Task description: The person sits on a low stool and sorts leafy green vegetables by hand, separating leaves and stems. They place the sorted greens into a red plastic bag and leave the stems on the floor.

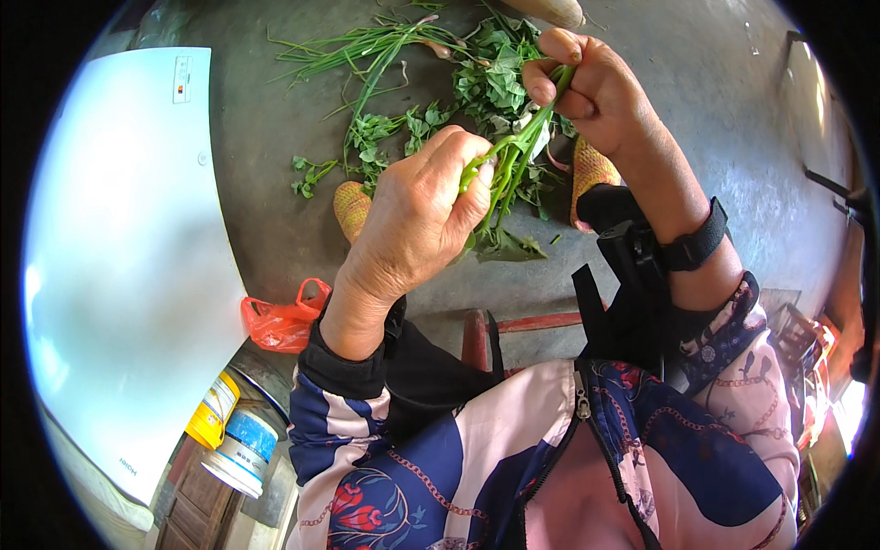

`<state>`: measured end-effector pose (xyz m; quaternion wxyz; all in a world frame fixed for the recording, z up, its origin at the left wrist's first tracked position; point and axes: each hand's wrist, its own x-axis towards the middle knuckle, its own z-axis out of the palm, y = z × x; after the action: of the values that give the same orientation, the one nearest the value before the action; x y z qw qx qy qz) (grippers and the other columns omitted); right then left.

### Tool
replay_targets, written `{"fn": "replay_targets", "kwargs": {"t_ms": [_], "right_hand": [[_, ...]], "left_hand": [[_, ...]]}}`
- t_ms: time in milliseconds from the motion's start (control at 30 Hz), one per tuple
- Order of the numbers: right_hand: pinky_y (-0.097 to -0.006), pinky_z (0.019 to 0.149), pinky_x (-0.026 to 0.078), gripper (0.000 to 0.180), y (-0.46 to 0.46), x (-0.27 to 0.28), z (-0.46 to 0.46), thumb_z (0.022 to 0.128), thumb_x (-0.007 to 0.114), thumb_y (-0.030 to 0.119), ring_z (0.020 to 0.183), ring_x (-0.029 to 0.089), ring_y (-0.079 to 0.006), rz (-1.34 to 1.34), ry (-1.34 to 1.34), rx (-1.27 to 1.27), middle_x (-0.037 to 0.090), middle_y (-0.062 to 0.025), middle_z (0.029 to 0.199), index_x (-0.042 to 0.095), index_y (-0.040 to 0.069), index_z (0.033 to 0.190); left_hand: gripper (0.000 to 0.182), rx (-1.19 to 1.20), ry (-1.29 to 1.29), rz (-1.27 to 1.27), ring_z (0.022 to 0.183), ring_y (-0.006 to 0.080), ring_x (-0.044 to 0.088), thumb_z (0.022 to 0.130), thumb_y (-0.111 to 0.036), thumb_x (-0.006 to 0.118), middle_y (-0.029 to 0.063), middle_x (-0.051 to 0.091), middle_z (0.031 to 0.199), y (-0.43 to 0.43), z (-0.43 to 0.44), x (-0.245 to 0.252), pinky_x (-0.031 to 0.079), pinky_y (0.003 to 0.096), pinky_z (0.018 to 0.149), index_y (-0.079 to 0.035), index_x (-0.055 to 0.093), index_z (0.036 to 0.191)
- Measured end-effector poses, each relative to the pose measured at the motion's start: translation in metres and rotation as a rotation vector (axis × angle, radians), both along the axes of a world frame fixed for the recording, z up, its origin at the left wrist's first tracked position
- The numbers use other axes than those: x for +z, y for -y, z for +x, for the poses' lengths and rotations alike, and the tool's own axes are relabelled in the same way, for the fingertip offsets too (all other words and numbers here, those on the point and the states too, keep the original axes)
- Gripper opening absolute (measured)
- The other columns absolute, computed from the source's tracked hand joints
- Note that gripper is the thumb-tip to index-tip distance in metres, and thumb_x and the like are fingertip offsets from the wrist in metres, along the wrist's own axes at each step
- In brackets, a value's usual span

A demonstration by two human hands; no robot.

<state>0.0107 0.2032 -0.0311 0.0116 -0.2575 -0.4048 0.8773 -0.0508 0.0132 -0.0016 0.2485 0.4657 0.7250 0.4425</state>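
A bundle of green leafy-vegetable stems (528, 135) slants between my two hands above the floor. My left hand (412, 206) pinches the lower stems between thumb and fingers. Higher up and to the right, my right hand (608, 96) grips the other end of the bundle, its thumb and fingertips closed on the stalks. Below the hands, several stems hang down, and a broad green leaf (512, 246) shows under them. Beyond lies a heap of leafy greens (496, 79), partly covered by my right hand and the bundle. Smaller leafy sprigs (371, 130) lie to its left.
Spring onions (357, 48) lie on the concrete floor (295, 234), near a pale elongated vegetable (546, 9). My feet wear yellow-pink shoes (353, 210). At left stand a white Haier appliance (137, 240), a red plastic bag (275, 326) and buckets (246, 447). A red wooden frame (474, 340) is below.
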Motion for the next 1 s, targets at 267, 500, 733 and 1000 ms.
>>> {"fn": "replay_targets", "kwargs": {"t_ms": [267, 500, 733, 1000], "right_hand": [[-0.0196, 0.033, 0.012, 0.024, 0.005, 0.005, 0.0, 0.057, 0.032, -0.008, 0.042, 0.031, -0.0069, 0.209, -0.048, 0.003, 0.047, -0.011, 0.055, 0.031, 0.015, 0.059], [-0.0208, 0.034, 0.016, 0.022, 0.012, 0.004, -0.001, 0.049, 0.029, -0.008, 0.05, 0.041, -0.0119, 0.394, -0.071, -0.006, 0.047, -0.0106, 0.056, 0.028, 0.013, 0.058], [-0.0196, 0.033, 0.014, 0.024, -0.002, -0.004, 0.004, 0.056, 0.032, -0.007, 0.043, 0.032, -0.0076, 0.291, -0.149, -0.106, 0.046, -0.0077, 0.053, 0.033, 0.016, 0.06], [-0.0201, 0.033, 0.026, 0.016, -0.005, -0.016, 0.005, 0.081, 0.046, 0.019, 0.038, 0.037, -0.0123, -0.388, -0.534, 0.068, 0.048, -0.01, 0.047, 0.042, 0.017, 0.066]], "left_hand": [[0.009, 0.01, -0.159, -0.004, 0.059, 0.0322, 0.051, 0.077, -0.003, 0.053, 0.0139, 0.051, 0.073, -0.002, 0.001, -0.007, 0.041, 0.0371, 0.053, -0.001, 0.048, 0.084], [0.01, 0.342, 0.23, -0.085, 0.049, 0.0168, 0.044, 0.081, -0.006, 0.047, 0.0107, 0.047, 0.058, -0.005, 0.007, -0.017, 0.038, 0.0302, 0.049, 0.003, 0.049, 0.08], [0.017, 0.585, 0.602, -0.037, 0.059, 0.012, 0.051, 0.087, -0.018, 0.044, 0.0059, 0.054, 0.068, 0.013, -0.034, -0.039, 0.043, 0.0237, 0.057, -0.004, 0.049, 0.079], [0.028, 0.2, 0.877, -0.041, 0.053, 0.0061, 0.046, 0.082, -0.025, 0.059, -0.0021, 0.047, 0.062, -0.001, -0.023, -0.012, 0.041, 0.021, 0.051, 0.0, 0.057, 0.096]]}}
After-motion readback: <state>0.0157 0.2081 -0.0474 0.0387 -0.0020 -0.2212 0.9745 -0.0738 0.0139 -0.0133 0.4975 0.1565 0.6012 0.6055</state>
